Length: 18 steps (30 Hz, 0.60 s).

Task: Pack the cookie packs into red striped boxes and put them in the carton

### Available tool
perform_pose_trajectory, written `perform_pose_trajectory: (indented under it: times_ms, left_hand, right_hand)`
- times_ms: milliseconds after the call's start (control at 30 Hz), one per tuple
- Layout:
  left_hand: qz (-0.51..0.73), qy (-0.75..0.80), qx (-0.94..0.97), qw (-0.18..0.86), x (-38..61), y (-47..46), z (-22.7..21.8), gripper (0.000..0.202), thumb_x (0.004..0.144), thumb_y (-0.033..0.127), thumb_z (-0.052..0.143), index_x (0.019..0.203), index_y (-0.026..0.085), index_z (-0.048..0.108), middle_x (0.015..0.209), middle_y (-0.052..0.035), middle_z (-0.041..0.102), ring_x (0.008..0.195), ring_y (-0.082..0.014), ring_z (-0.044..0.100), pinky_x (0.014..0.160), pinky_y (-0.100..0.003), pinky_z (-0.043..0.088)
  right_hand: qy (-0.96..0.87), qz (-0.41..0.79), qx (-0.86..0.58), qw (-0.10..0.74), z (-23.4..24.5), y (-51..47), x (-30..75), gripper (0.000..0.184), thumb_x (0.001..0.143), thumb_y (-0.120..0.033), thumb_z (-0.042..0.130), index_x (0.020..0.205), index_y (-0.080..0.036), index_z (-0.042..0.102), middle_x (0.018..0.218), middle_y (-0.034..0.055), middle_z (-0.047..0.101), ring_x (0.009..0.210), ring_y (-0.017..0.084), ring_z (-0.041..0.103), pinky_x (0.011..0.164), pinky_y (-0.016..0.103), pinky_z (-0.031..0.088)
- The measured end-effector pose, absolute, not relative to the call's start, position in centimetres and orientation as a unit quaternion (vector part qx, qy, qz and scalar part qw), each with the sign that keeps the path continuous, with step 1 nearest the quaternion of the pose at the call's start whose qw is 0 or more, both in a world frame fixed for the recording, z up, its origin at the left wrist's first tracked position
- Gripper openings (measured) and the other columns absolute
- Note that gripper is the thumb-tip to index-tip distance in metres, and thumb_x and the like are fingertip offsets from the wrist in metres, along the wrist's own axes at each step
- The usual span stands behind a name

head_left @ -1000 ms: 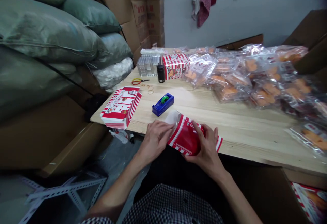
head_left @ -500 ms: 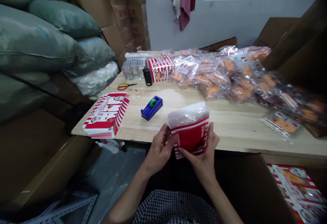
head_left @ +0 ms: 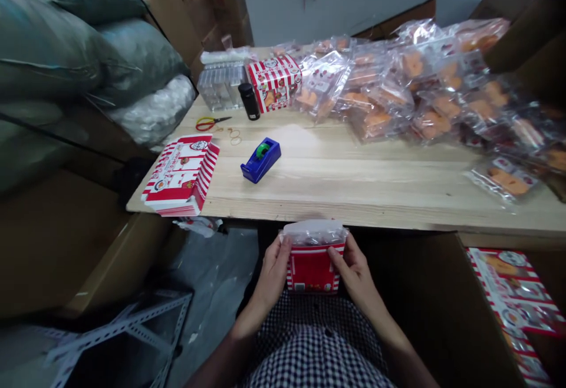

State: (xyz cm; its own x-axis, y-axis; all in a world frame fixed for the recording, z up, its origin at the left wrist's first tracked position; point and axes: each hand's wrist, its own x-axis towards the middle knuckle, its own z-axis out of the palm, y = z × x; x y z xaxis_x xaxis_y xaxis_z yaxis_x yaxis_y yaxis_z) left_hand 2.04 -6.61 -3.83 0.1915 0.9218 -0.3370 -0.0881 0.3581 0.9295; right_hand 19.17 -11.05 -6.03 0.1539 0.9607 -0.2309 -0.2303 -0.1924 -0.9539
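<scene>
Between my two hands is a red-and-white striped carton (head_left: 312,270), held upright just off the table's front edge, above my lap. Its top is open, with a white flap standing up at the back and clear plastic wrapping showing in the opening. My left hand (head_left: 275,264) grips the carton's left side, thumb on the front near the top corner. My right hand (head_left: 354,264) clasps the right side, its thumb pressed on the front panel. What lies deeper inside the carton is hidden.
On the wooden table (head_left: 354,193) are a blue tape dispenser (head_left: 260,161), flat striped cartons (head_left: 181,176), scissors (head_left: 210,122), a black bottle (head_left: 249,102) and an upright carton (head_left: 275,84). Many clear-wrapped orange packets (head_left: 375,119) cover the right. A cardboard box (head_left: 424,305) stands below right.
Both hands have drawn the carton down and back from over the table to above my lap. It now faces me more squarely, and the view has tilted downward.
</scene>
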Motion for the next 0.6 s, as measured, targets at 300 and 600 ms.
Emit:
perform_pose_trajectory:
  times_ms: [300,600]
  left_hand:
    - [0.409,0.502,0.377,0.662,2.0,-6.8,-3.8,0.025,0.089,0.039,0.066,0.095,0.015,0.068,0.085,-0.0023,0.069,0.078,-0.0157,0.061,0.073,-0.024,0.049]
    - [0.407,0.484,0.365,0.684,2.3,-6.7,-0.8,0.035,0.092,0.038,0.061,0.119,0.017,0.067,0.108,-0.0089,0.073,0.096,-0.0227,0.067,0.09,-0.033,0.051]
  right_hand:
    - [-0.228,0.593,-0.534,0.557,-3.0,-10.6,17.3,0.039,0.094,-0.055,0.056,0.109,-0.023,0.07,0.107,0.0042,0.075,0.098,0.025,0.069,0.085,0.034,0.055]
    - [-0.271,0.566,-0.548,0.553,-1.3,-10.5,17.2,0.033,0.098,-0.05,0.051,0.12,-0.03,0.065,0.125,0.0024,0.068,0.112,0.023,0.063,0.092,0.033,0.051]
